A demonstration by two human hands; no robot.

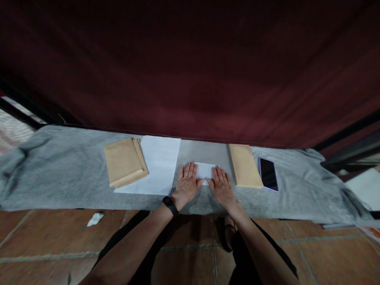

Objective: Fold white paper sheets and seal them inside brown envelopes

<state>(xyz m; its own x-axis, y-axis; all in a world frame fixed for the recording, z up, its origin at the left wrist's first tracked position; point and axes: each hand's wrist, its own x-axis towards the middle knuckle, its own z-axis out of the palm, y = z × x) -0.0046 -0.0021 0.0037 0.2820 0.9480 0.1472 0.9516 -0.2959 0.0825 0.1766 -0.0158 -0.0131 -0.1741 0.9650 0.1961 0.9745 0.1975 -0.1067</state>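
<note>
A small folded piece of white paper (204,171) lies flat on the grey cloth in front of me. My left hand (187,183), with a black band on its wrist, rests flat on the paper's left end, fingers stretched forward. On its right end lies my right hand (221,184), also flat with fingers extended. The thumbs point toward each other near the paper's close edge. Left of my hands is a larger white sheet (162,166), partly under a stack of brown envelopes (124,162). More brown envelopes (245,166) lie to the right.
A phone (268,174) with a dark screen lies right of the envelopes. Grey cloth (74,166) covers the long, narrow surface. A dark red panel (190,79) rises behind it. White scrap (95,219) lies on the tiled floor (184,261).
</note>
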